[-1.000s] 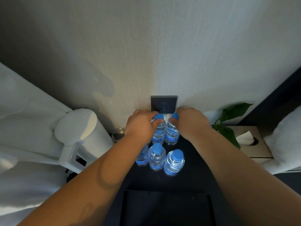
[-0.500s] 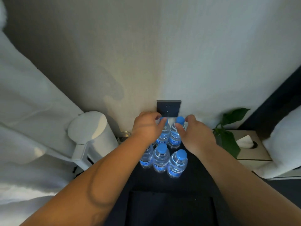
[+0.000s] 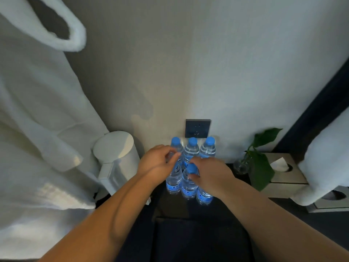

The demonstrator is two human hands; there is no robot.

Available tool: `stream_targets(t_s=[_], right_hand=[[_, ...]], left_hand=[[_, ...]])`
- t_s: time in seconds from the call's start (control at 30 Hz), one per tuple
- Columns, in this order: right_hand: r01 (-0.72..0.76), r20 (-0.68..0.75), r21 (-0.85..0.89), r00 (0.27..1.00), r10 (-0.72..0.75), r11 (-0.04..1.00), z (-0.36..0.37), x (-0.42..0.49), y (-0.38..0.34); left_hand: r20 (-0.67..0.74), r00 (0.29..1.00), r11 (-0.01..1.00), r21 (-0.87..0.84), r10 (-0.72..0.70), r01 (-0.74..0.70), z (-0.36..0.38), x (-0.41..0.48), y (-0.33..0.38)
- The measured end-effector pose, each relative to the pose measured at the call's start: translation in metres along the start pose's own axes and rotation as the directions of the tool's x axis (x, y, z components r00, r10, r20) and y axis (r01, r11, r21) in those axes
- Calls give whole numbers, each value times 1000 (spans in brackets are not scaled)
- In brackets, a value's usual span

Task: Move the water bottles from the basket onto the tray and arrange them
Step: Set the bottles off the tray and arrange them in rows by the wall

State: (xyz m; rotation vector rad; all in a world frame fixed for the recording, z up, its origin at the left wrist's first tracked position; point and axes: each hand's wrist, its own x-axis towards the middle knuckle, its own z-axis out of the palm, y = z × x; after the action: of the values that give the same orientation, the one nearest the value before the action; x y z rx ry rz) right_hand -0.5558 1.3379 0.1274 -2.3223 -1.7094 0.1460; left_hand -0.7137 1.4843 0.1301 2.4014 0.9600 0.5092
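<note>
Several clear water bottles with blue caps stand in two rows on a dark tray (image 3: 171,207) against the wall. The back row (image 3: 192,148) is free of my hands. My left hand (image 3: 157,162) has its fingers curled over the top of the front left bottle (image 3: 173,181), hiding its cap. My right hand (image 3: 212,173) lies over the front right bottle (image 3: 204,197), its fingertips closed on the neck of the front middle bottle (image 3: 188,188). The dark basket (image 3: 188,218) sits just in front of the tray; its inside is too dark to see.
A white kettle (image 3: 117,154) stands left of the bottles. A dark wall socket (image 3: 197,128) is right behind them. To the right are a plant in a glass vase (image 3: 261,163) and a tissue box (image 3: 283,173). White robes (image 3: 37,129) hang on both sides.
Both hands have left the caps of the back bottles and drawn back to the front row. A third back bottle shows. The camera has tilted up.
</note>
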Motion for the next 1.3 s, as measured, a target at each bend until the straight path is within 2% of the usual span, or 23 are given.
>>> stream_targets(t_s=[0.1,0.17,0.37,0.6,0.97,1.3], right_hand=[[-31,11,7,999,31,999,5,-2,-5],[-41,2,-11,999,41,999,6,-1,-7],[-39,4,-57,999,40,998,2,11,-7],[-10,-10,-99,1000,9,995,3,10,-5],[-50,89,-143,994,63,988,-3,20,-9],[-44,88,-106,995,54,993,-1,28,-7]], left_hand=[[170,985,998,66,-37,26,-2,-15,-6],[212,976,995,97,-46,25,-2,-18,-5],[234,971,990,122,44,-74,-3,-9,0],[217,973,980,162,80,-116,0,-7,-4],[215,970,974,173,111,-149,2,1,-6],[200,974,981,142,105,-135,4,13,-8]])
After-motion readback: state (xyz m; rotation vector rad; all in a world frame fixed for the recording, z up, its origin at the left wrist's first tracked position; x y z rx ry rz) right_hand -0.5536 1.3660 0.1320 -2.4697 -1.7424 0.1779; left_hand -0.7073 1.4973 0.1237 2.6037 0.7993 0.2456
